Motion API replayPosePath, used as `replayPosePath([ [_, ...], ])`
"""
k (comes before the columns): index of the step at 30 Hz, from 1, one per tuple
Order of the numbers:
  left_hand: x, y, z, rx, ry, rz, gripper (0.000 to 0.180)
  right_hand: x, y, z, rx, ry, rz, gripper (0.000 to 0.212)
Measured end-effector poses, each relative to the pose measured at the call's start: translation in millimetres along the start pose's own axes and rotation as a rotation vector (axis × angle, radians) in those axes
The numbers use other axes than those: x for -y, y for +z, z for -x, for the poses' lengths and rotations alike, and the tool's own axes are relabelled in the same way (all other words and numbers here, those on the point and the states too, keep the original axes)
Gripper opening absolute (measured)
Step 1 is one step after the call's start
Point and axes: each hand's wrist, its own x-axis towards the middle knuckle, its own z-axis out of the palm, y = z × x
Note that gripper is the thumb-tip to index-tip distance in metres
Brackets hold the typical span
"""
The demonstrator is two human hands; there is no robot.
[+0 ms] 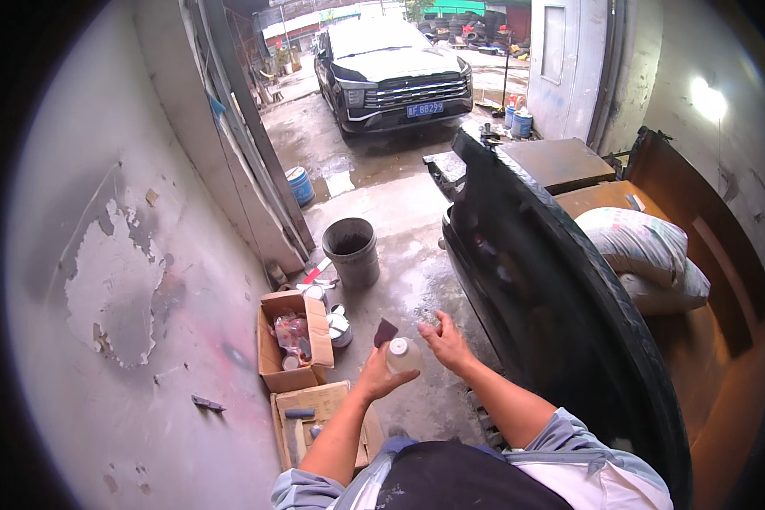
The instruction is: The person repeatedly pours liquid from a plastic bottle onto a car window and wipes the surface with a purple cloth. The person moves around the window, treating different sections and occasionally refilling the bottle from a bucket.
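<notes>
In my left hand (381, 376) is a translucent plastic bottle (405, 360) with a white cap, held upright. A dark maroon pad (386, 331), probably an abrasive one, sticks up from the same hand beside the bottle. My right hand (448, 343) hovers just right of the bottle, apart from it, with fingers spread and nothing visible in them. Close by on the right stands a long black car bumper (527, 255), which neither hand touches.
By the left wall are a cardboard box (268, 340) of supplies, flattened cardboard (314, 398) with tools, paint cans (340, 330) and a dark bucket (351, 253). White sacks (633, 238) lie on a brown panel at right. A dark car (399, 72) stands outside the doorway.
</notes>
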Motion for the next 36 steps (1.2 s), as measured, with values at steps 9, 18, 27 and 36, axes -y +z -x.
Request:
replayPosePath([
  [9,72,-77,-132,0.302,0.016,0.251,0.077,63,41,-165,0.424,0.006,-0.285,0.075],
  [18,139,-177,-253,0.6,-0.122,0.779,0.076,108,80,-294,0.44,-0.087,-0.158,0.07],
  [27,171,-208,-375,0.656,-0.164,0.799,0.075,123,89,-423,0.351,0.05,-0.238,0.075],
  [36,191,-223,-494,0.592,-0.298,0.832,0.078,128,93,-561,0.188,-0.005,-0.198,0.077],
])
